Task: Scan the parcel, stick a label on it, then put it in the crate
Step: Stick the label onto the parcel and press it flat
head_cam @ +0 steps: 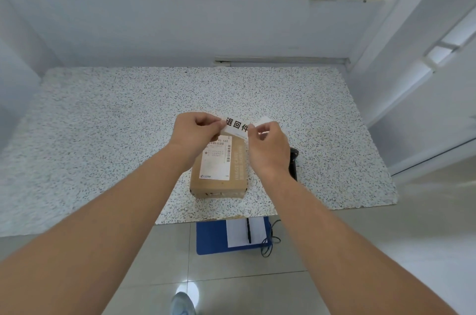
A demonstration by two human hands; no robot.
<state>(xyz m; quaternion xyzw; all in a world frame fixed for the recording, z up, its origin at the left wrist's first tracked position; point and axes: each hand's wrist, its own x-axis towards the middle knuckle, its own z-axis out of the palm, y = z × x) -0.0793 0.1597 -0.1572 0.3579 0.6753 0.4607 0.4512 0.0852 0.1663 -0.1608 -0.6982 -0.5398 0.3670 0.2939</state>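
A brown cardboard parcel (219,178) lies on the speckled table (103,134), with a white shipping slip on its top face. Just above its far end, both hands hold a white label (235,127) printed with black characters. My left hand (195,131) pinches the label's left end. My right hand (268,144) pinches the right end, where a white backing strip (264,121) curls up away from the label. The label hangs in the air, apart from the parcel. A black scanner (293,160) lies on the table, largely hidden behind my right wrist.
A blue crate (211,237) stands on the tiled floor under the table's near edge, holding white paper (239,233) with a pen on it, and a dark cable loops beside it. White walls close the table's far and right sides. A shoe (181,304) shows below.
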